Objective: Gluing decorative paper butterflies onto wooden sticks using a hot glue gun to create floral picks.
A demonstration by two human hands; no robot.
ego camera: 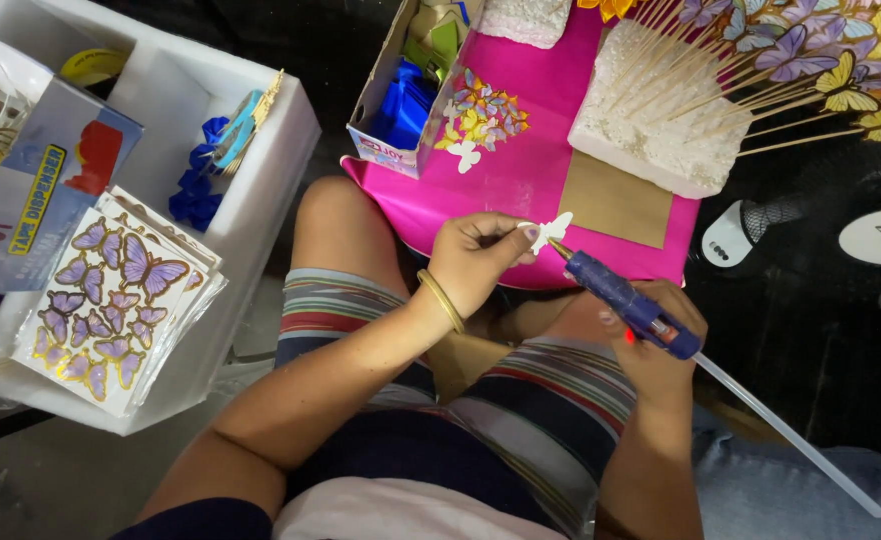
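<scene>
My left hand (476,258) pinches a small white paper butterfly (553,229) between thumb and fingers, just over the near edge of a bright pink sheet (531,160). A blue hot glue gun (623,300) is gripped in my right hand (661,340), and its nozzle tip touches the butterfly's underside. A clear glue stick (791,435) juts out of the gun's back toward the lower right. A gold bangle (442,298) circles my left wrist. Both hands hover above my knees.
On the pink sheet lie a heap of coloured paper butterflies (483,115), a brown card (616,200) and a white foam block (661,130) stuck with butterfly skewers (811,60). An open cardboard box (411,90) stands beside them. A white tray (271,150) at left holds purple butterfly sticker sheets (111,300).
</scene>
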